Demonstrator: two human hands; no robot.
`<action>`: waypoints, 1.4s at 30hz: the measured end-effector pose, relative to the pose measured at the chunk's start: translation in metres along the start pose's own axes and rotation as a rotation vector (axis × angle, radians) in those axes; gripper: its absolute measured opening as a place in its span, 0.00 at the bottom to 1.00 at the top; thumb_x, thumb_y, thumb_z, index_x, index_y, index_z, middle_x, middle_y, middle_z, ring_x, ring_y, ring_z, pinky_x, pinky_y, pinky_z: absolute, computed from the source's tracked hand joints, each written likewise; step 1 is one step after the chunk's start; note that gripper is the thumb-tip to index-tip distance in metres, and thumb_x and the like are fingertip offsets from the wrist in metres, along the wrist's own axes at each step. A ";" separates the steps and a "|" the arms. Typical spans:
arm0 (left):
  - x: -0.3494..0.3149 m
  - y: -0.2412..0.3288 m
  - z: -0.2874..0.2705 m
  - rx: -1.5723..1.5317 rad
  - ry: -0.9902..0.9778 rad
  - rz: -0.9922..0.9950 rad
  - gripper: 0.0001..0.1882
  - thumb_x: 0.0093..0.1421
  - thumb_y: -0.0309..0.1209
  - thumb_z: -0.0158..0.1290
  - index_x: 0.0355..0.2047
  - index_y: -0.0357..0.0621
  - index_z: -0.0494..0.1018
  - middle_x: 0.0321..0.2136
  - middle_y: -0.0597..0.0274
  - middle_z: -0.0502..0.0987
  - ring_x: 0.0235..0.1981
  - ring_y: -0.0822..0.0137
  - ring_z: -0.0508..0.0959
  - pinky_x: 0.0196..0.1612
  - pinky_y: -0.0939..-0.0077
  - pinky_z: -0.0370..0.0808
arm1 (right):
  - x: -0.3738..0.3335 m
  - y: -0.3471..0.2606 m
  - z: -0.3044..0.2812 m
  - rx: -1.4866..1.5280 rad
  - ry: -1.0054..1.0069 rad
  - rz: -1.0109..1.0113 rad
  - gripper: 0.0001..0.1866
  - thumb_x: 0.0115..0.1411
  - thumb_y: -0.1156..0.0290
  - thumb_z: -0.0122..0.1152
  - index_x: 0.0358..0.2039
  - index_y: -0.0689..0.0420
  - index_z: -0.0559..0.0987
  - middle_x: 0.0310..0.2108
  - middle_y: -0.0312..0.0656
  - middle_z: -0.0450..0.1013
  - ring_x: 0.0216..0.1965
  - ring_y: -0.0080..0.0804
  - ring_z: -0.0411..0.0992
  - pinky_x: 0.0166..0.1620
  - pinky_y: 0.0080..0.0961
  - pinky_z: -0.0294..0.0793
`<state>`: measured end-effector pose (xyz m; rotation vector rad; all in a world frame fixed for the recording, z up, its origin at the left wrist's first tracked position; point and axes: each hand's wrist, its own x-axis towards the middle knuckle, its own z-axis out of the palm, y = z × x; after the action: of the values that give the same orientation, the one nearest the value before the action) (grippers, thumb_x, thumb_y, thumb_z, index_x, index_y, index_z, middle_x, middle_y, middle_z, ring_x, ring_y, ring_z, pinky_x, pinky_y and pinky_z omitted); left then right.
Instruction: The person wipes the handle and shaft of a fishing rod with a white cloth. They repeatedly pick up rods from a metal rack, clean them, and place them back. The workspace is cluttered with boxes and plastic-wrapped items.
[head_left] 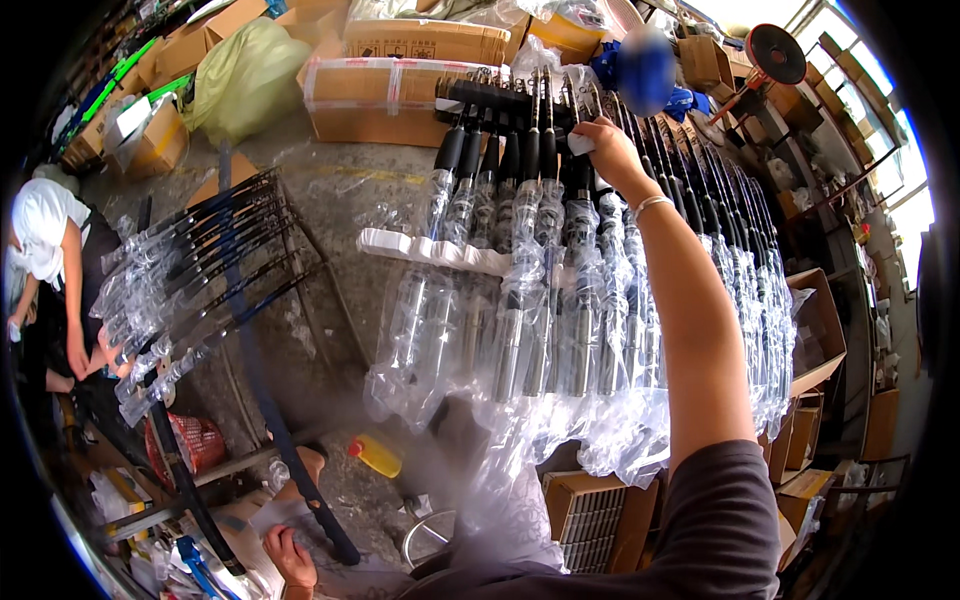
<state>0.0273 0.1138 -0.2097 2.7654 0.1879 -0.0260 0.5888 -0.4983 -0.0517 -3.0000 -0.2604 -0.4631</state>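
Supporting on the grey floor (390, 205): a yellow bottle (376, 456) and, well beyond the bottle, a taped carton (348, 124). Carrying on the dark-barred rack (265, 390), left of the bottle: plastic-wrapped rods (150, 272). Bearing at the black rail (488, 97), beyond and right of the bottle: close-set rods (511, 340).

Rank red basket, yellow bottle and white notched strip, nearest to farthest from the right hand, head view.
1. White notched strip: left of the right hand, slightly lower in view.
2. Yellow bottle: well below, left.
3. Red basket: farthest left.
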 end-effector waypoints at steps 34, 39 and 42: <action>0.000 0.001 -0.004 -0.025 0.014 0.009 0.14 0.50 0.28 0.45 0.36 0.35 0.71 0.41 0.47 0.68 0.44 0.44 0.67 0.51 0.49 0.61 | -0.008 -0.009 0.000 0.005 -0.061 0.021 0.10 0.54 0.69 0.65 0.39 0.47 0.80 0.37 0.45 0.74 0.42 0.46 0.75 0.44 0.39 0.75; -0.003 0.004 -0.005 -0.024 0.021 -0.001 0.14 0.52 0.29 0.44 0.37 0.36 0.71 0.42 0.47 0.69 0.45 0.45 0.69 0.50 0.51 0.62 | -0.035 -0.029 -0.027 0.049 -0.217 -0.068 0.13 0.52 0.72 0.67 0.40 0.51 0.81 0.37 0.45 0.76 0.41 0.46 0.76 0.46 0.36 0.76; -0.004 0.004 -0.007 -0.023 0.019 -0.001 0.14 0.51 0.29 0.44 0.37 0.35 0.72 0.43 0.47 0.69 0.45 0.45 0.68 0.50 0.50 0.62 | -0.031 -0.031 -0.060 0.260 -0.585 -0.142 0.17 0.54 0.71 0.66 0.45 0.54 0.80 0.36 0.44 0.79 0.41 0.34 0.78 0.47 0.30 0.78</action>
<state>0.0234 0.1119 -0.2019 2.7432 0.1936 0.0019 0.5369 -0.4797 -0.0025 -2.7893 -0.5287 0.4236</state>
